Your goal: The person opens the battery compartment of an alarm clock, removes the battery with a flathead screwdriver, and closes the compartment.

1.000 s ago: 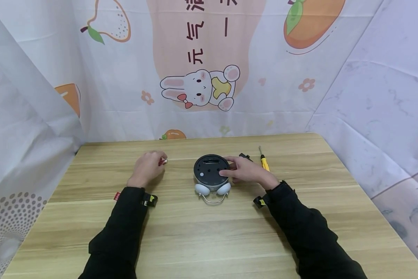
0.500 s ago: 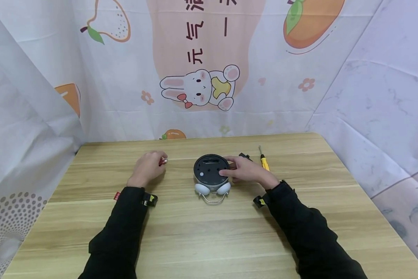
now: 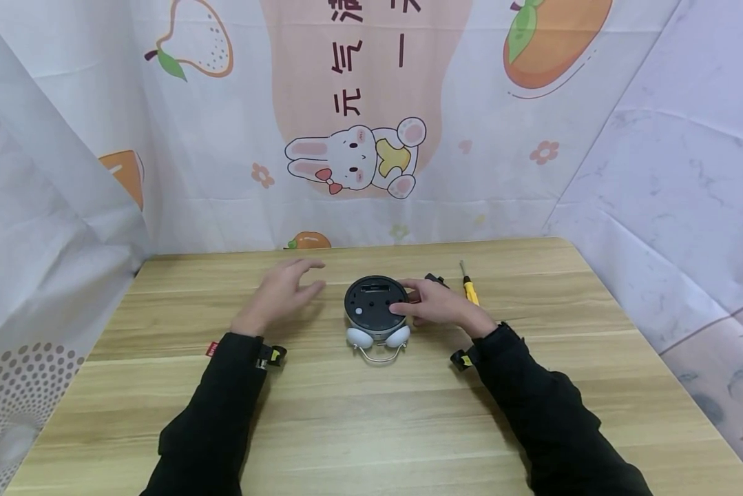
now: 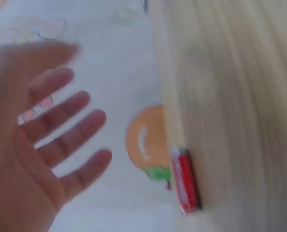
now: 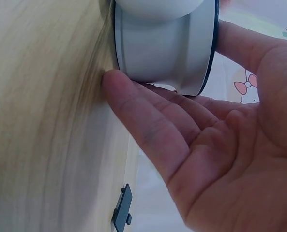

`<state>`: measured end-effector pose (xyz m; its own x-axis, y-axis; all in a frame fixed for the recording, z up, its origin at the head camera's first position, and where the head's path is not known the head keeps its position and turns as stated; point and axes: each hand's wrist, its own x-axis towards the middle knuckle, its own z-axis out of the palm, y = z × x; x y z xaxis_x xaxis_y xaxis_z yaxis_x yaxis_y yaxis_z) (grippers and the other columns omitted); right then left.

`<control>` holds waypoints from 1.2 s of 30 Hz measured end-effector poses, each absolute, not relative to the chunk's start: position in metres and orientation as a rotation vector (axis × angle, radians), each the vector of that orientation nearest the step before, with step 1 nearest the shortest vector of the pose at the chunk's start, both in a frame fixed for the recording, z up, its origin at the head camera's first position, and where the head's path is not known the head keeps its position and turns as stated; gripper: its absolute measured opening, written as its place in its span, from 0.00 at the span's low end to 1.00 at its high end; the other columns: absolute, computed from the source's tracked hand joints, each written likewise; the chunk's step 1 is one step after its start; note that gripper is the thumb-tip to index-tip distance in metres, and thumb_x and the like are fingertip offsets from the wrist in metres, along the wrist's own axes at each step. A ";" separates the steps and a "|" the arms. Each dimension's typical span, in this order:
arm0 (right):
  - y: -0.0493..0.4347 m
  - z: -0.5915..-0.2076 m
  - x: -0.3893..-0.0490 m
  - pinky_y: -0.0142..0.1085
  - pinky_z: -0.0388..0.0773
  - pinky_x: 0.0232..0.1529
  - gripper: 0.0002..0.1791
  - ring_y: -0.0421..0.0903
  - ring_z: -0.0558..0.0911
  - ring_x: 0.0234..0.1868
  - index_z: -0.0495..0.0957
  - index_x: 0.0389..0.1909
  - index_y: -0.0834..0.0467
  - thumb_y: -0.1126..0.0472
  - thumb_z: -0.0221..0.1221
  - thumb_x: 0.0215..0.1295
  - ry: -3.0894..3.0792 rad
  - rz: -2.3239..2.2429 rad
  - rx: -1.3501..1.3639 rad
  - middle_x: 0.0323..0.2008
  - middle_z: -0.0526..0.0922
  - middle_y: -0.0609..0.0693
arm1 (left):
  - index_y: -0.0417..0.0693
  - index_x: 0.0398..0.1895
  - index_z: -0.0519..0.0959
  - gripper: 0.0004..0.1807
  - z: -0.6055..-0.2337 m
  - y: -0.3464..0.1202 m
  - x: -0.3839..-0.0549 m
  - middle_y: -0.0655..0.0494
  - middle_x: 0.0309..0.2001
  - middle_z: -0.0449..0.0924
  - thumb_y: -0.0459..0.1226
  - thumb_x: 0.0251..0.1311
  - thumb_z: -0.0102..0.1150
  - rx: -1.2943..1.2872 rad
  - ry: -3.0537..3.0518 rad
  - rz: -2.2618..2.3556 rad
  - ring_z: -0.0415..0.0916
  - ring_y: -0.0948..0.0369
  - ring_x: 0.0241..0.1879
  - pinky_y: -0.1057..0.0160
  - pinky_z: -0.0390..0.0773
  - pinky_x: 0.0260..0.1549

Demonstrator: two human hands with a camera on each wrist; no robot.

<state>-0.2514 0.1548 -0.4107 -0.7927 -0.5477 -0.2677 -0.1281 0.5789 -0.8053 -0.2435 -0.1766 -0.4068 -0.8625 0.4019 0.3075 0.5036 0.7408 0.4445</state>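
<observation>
The alarm clock [image 3: 374, 310], back upward mid-tabletop [image 3: 359, 427], is gripped at its right side by the right hand [image 3: 438, 302]. The left hand [image 3: 278, 295] is held open-fingered at left, nothing grasped; a red battery [image 4: 186, 182] is laid nearby. Beyond the right hand, a black cover [image 3: 434, 278] and yellow screwdriver [image 3: 469, 285] are placed.

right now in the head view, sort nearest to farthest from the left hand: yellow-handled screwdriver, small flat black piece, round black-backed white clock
1. Round black-backed white clock, just right of the left hand
2. Small flat black piece, farther right
3. Yellow-handled screwdriver, farthest right of the three
</observation>
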 end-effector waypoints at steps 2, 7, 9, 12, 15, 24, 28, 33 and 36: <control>0.155 -0.411 -0.252 0.39 0.76 0.38 0.43 0.49 0.82 0.33 0.58 0.78 0.57 0.45 0.63 0.70 2.324 -1.115 -0.555 0.48 0.84 0.54 | 0.42 0.68 0.73 0.30 -0.403 -0.165 -0.240 0.46 0.65 0.74 0.47 0.68 0.64 -0.786 -2.737 -0.844 0.71 0.49 0.65 0.47 0.71 0.63; 0.160 -0.411 -0.256 0.45 0.79 0.53 0.39 0.52 0.83 0.54 0.61 0.76 0.63 0.46 0.61 0.73 2.389 -1.079 -0.649 0.57 0.82 0.61 | 0.44 0.76 0.63 0.44 -0.401 -0.135 -0.231 0.46 0.73 0.63 0.58 0.64 0.65 -0.947 -2.755 -0.913 0.63 0.50 0.70 0.48 0.67 0.66; 0.164 -0.409 -0.258 0.47 0.79 0.53 0.36 0.54 0.83 0.55 0.64 0.74 0.65 0.50 0.60 0.74 2.429 -1.093 -0.671 0.56 0.82 0.62 | 0.44 0.76 0.63 0.47 -0.403 -0.127 -0.229 0.47 0.74 0.61 0.60 0.62 0.65 -0.996 -2.762 -0.898 0.62 0.51 0.71 0.49 0.66 0.67; 0.171 -0.406 -0.262 0.47 0.81 0.48 0.29 0.54 0.85 0.48 0.69 0.70 0.67 0.56 0.61 0.74 2.533 -1.133 -0.674 0.49 0.85 0.60 | 0.43 0.76 0.64 0.50 -0.408 -0.119 -0.227 0.47 0.73 0.61 0.62 0.59 0.66 -1.035 -2.756 -0.838 0.62 0.52 0.71 0.51 0.67 0.67; 0.179 -0.403 -0.266 0.48 0.80 0.47 0.26 0.55 0.84 0.45 0.72 0.66 0.68 0.61 0.62 0.72 2.672 -1.135 -0.663 0.45 0.86 0.59 | 0.41 0.76 0.64 0.54 -0.413 -0.117 -0.225 0.48 0.73 0.61 0.64 0.54 0.69 -1.040 -2.745 -0.818 0.63 0.54 0.70 0.53 0.68 0.66; 0.199 -0.406 -0.277 0.56 0.66 0.66 0.30 0.64 0.68 0.69 0.68 0.69 0.71 0.65 0.63 0.70 2.824 -0.901 -0.594 0.66 0.72 0.68 | 0.39 0.79 0.56 0.67 -0.417 -0.117 -0.224 0.46 0.76 0.54 0.69 0.43 0.73 -1.007 -2.844 -0.809 0.61 0.52 0.71 0.53 0.66 0.67; 0.200 -0.413 -0.278 0.56 0.65 0.67 0.32 0.66 0.67 0.69 0.66 0.69 0.74 0.66 0.64 0.68 2.832 -0.762 -0.650 0.67 0.70 0.71 | 0.40 0.80 0.54 0.68 -0.418 -0.117 -0.223 0.45 0.78 0.52 0.69 0.43 0.73 -0.982 -2.897 -0.808 0.60 0.50 0.72 0.51 0.67 0.67; 0.199 -0.419 -0.277 0.57 0.63 0.68 0.33 0.67 0.68 0.69 0.64 0.70 0.74 0.67 0.63 0.69 2.819 -0.718 -0.620 0.67 0.70 0.71 | 0.40 0.80 0.53 0.68 -0.417 -0.117 -0.223 0.43 0.78 0.53 0.69 0.44 0.73 -0.982 -2.932 -0.815 0.60 0.50 0.73 0.51 0.67 0.67; 0.199 -0.421 -0.277 0.57 0.63 0.69 0.33 0.67 0.67 0.69 0.64 0.71 0.73 0.67 0.62 0.70 2.825 -0.693 -0.582 0.67 0.69 0.71 | 0.40 0.80 0.52 0.68 -0.416 -0.116 -0.223 0.42 0.77 0.54 0.69 0.45 0.72 -0.981 -2.961 -0.821 0.59 0.50 0.74 0.51 0.65 0.68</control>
<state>-0.2770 0.1986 -0.4210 -0.9083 -0.4116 -0.0746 -0.3303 0.8152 -0.4759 -0.2231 -0.1162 -0.4158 -0.8117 0.5789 0.0777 0.5362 0.6859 0.4919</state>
